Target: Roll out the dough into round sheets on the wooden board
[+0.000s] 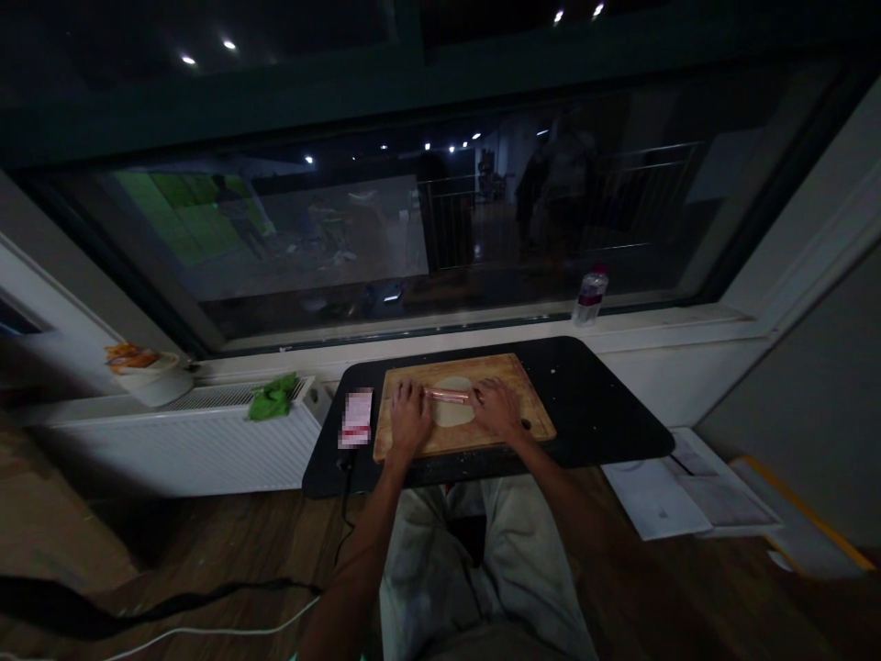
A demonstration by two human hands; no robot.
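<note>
A round, flat sheet of pale dough (454, 415) lies on a wooden cutting board (389, 445). Across the dough rests a thin rolling pin (451, 396), roughly level from left to right. My left hand (411, 410) is over the pin's left end, its fingers bent down onto it. At the other end my right hand (496, 406) grips the pin in the same way. Both hands cover the pin's ends, so only its middle shows. The board sits on a black table (592, 404) with rounded corners.
Left of the board lies a phone-like item (356, 418), its face blurred, with a black cable nearby. A water bottle (590, 296) stands on the windowsill. A green cloth or bag (273, 397) and a white bowl (160, 381) rest on the radiator (193, 454). Papers (653, 500) lie at right.
</note>
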